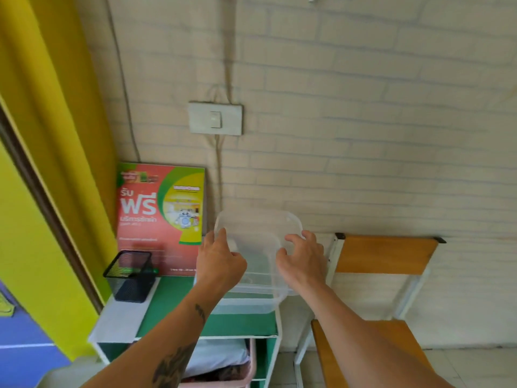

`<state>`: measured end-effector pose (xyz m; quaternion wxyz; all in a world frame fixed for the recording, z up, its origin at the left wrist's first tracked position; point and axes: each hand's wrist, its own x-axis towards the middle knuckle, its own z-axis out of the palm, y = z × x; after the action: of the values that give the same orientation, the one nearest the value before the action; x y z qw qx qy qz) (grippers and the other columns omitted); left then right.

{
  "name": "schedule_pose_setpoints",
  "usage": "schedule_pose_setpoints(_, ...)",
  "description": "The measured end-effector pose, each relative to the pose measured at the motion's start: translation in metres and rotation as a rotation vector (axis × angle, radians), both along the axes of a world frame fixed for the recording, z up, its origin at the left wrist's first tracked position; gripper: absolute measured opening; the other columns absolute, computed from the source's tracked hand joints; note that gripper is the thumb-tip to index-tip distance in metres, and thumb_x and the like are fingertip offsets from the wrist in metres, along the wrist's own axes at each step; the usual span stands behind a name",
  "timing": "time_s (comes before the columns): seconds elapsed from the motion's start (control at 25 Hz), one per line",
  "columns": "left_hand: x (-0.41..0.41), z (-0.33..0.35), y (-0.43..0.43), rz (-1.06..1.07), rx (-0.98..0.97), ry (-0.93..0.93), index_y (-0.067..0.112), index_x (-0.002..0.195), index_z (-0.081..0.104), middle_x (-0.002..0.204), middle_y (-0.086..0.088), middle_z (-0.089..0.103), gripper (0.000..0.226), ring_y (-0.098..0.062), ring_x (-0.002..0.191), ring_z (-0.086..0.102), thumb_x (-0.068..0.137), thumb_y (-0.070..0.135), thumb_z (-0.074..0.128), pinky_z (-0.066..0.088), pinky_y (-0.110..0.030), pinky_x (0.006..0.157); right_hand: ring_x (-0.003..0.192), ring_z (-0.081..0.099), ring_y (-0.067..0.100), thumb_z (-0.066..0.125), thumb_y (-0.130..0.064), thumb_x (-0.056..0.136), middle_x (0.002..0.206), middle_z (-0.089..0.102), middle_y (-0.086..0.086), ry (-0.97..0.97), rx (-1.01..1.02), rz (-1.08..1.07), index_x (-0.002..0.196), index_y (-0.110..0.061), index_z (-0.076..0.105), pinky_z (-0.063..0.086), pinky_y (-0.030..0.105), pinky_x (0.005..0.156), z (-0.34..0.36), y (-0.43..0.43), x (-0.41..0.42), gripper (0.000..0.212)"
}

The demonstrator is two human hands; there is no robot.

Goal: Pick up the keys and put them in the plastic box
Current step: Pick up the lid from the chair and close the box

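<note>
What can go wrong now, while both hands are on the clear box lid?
The plastic box stands near the right edge of the green shelf top, so pulling the lid with the left hand and right hand might slide it off. No keys are visible.

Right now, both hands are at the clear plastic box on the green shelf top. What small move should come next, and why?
Probably lift the lid clear. The left hand and right hand each grip a side of the transparent plastic lid, which already tilts above the clear plastic box on the green shelf top. No keys show in this view, so opening the box comes first.
</note>
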<state>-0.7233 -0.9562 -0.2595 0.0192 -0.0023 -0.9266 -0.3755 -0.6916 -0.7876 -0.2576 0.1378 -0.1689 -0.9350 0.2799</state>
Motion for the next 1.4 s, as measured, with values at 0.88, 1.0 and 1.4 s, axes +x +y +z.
schedule_pose_setpoints(0.88,-0.028,-0.040,-0.025,-0.142,-0.437,0.031,0.015,0.144,0.033,0.158,-0.012,0.019,0.061,-0.032,0.140,0.028,0.086,0.029,0.046,0.031,-0.045,0.112,0.134,0.032,0.033,0.046,-0.036,0.093,0.154,0.024,0.010,-0.376,0.239,0.239,0.145,-0.017,0.037,0.037,0.047,0.106,-0.028,-0.020,-0.034,0.057)
schedule_pose_setpoints(1.0,-0.039,-0.040,-0.021,-0.228,-0.433,0.120,0.013,0.148,0.027,0.162,-0.012,0.017,0.063,-0.030,0.148,0.017,0.090,0.032,0.042,0.022,-0.044,0.120,0.148,0.013,0.033,0.041,-0.037,0.097,0.163,0.007,0.013,-0.324,0.333,0.292,0.152,-0.016,0.025,0.027,0.048,0.116,-0.032,-0.018,-0.039,0.061)
schedule_pose_setpoints(1.4,-0.059,-0.054,-0.033,-0.397,-0.728,0.045,0.005,0.154,0.007,0.165,-0.016,-0.002,0.070,-0.030,0.152,-0.004,0.097,0.044,0.022,0.006,-0.044,0.123,0.151,-0.015,0.024,0.025,-0.054,0.100,0.164,-0.016,0.012,-0.343,0.417,0.398,0.157,-0.012,-0.001,-0.002,0.042,0.123,-0.059,-0.007,-0.053,0.076)
